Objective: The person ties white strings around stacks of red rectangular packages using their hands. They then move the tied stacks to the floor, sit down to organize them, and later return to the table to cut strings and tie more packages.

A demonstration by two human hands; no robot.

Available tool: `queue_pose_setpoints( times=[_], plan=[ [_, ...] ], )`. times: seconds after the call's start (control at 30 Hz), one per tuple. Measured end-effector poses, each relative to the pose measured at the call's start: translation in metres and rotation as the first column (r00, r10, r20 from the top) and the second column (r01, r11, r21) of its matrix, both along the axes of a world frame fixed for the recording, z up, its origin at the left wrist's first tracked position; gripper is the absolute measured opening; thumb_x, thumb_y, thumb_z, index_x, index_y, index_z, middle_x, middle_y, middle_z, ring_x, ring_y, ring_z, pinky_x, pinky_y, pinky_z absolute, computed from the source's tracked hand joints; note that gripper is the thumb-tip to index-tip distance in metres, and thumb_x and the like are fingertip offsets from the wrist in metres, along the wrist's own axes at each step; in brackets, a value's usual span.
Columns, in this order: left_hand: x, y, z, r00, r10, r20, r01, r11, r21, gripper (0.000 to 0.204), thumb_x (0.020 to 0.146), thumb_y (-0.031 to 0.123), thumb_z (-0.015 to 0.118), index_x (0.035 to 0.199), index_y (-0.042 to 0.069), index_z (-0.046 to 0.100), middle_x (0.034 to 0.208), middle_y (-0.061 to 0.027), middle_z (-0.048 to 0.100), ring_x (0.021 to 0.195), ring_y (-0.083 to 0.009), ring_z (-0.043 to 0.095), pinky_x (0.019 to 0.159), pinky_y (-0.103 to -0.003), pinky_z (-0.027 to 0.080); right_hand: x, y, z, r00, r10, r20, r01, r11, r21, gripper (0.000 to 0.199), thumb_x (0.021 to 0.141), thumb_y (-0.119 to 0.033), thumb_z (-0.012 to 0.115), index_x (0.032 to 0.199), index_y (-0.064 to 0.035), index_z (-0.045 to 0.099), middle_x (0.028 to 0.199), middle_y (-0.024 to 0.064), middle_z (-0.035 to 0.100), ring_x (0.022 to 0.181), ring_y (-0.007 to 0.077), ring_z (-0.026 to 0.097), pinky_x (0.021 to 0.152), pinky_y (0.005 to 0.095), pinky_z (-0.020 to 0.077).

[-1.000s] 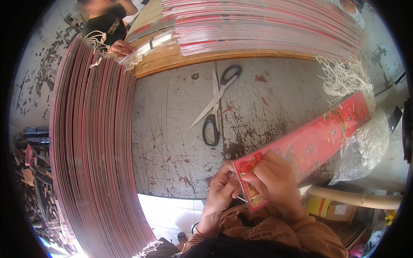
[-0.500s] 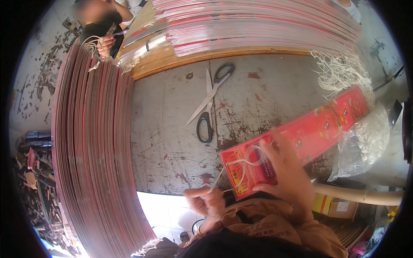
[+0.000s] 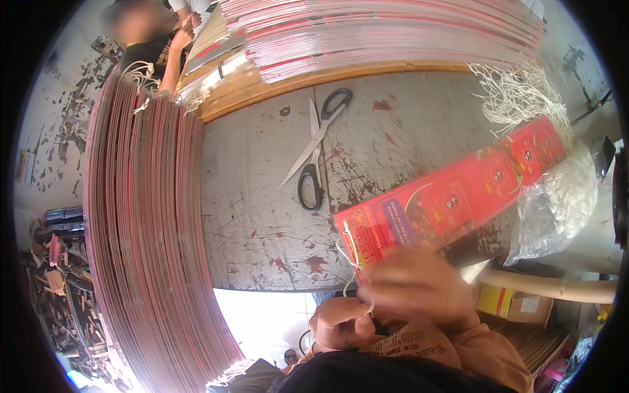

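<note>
A long red printed card (image 3: 452, 200), flat and glossy, lies slantwise on the worn grey table with its near-left end toward me. White cord (image 3: 349, 278) runs from the edge of that end down to my hands. My left hand (image 3: 341, 324) is closed in front of the table edge, pinching the cord between thumb and finger. Just above and right of it, my right hand (image 3: 419, 285) hovers over the card's near corner, close to the cord. Its fingers are smeared by motion, so its grip does not show. Black-handled scissors (image 3: 318, 139) lie partly open beyond the card.
A tall row of stacked cards (image 3: 147, 229) stands along the left. Another stack (image 3: 393, 36) lies at the back on a wooden board, with loose white cords (image 3: 517, 95) at its right end. A clear plastic bag (image 3: 557, 203) sits right. Another person (image 3: 147, 56) is far left.
My right hand has left the middle of the card and come down toward my left hand. The left hand has shifted slightly right and lower. The loop of cord over the card is gone.
</note>
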State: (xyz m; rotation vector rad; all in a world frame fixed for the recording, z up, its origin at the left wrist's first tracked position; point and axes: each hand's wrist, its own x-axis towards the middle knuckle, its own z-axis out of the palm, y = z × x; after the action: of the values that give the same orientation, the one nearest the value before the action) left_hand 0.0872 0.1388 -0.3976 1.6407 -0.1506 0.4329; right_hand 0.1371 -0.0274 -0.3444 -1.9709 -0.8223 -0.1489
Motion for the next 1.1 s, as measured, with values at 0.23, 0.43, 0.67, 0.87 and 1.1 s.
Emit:
queue_pose_setpoints(
  times=[0.23, 0.43, 0.67, 0.87, 1.1],
  plan=[
    [0.006, -0.014, 0.017, 0.964, -0.053, -0.259, -0.03, 0.95, -0.31, 0.019, 0.081, 0.009, 0.06, 0.095, -0.002, 0.055, 0.059, -0.0049, 0.053, 0.051, -0.0128, 0.051, 0.051, -0.022, 0.041, -0.006, 0.017, -0.005, 0.981, -0.191, -0.021, 0.191, 0.964, 0.186, 0.032, 0.068, 0.0, 0.067, 0.099, -0.0016, 0.062, 0.085, 0.0078, 0.062, 0.074, 0.021, 0.062, 0.067, 0.0314, 0.0501],
    [0.018, -0.02, 0.016, 0.966, -0.235, -0.109, 0.135, 0.816, -0.562, 0.033, 0.095, 0.02, 0.038, 0.108, -0.005, 0.054, 0.09, -0.0139, 0.047, 0.071, -0.0144, 0.044, 0.066, -0.026, 0.039, -0.009, 0.029, -0.007, 0.944, -0.33, -0.006, 0.316, 0.899, 0.304, 0.027, 0.063, 0.001, 0.071, 0.089, -0.0023, 0.064, 0.086, 0.0088, 0.063, 0.074, 0.0206, 0.062, 0.065, 0.0284, 0.0495],
    [0.026, -0.022, 0.017, 0.974, -0.227, 0.005, 0.218, 0.925, -0.311, 0.042, 0.095, 0.034, 0.033, 0.105, 0.004, 0.061, 0.109, -0.0157, 0.039, 0.07, -0.0147, 0.037, 0.062, -0.025, 0.03, -0.003, 0.037, 0.003, 0.924, -0.377, 0.062, 0.344, 0.891, 0.295, 0.021, 0.061, -0.002, 0.072, 0.081, -0.0041, 0.066, 0.081, 0.0048, 0.062, 0.067, 0.017, 0.058, 0.059, 0.0269, 0.0454],
    [0.032, -0.019, 0.019, 0.949, -0.315, 0.026, 0.304, 0.885, -0.352, 0.047, 0.095, 0.039, 0.026, 0.11, 0.01, 0.06, 0.112, -0.0162, 0.038, 0.069, -0.0141, 0.035, 0.063, -0.027, 0.03, 0.001, 0.039, 0.002, 0.901, -0.408, 0.147, 0.36, 0.893, 0.268, 0.018, 0.061, -0.003, 0.072, 0.078, -0.0074, 0.067, 0.077, 0.0011, 0.061, 0.062, 0.0142, 0.056, 0.056, 0.0257, 0.0415],
    [0.041, -0.017, 0.014, 0.924, -0.342, 0.172, 0.381, 0.87, -0.314, 0.059, 0.092, 0.049, 0.021, 0.126, 0.008, 0.045, 0.118, -0.024, 0.034, 0.079, -0.0198, 0.039, 0.069, -0.03, 0.033, 0.003, 0.041, 0.002, 0.889, -0.407, 0.211, 0.366, 0.907, 0.21, 0.018, 0.061, -0.007, 0.072, 0.079, -0.0081, 0.066, 0.077, -0.0003, 0.061, 0.061, 0.0135, 0.057, 0.056, 0.0261, 0.0427]
  ],
)
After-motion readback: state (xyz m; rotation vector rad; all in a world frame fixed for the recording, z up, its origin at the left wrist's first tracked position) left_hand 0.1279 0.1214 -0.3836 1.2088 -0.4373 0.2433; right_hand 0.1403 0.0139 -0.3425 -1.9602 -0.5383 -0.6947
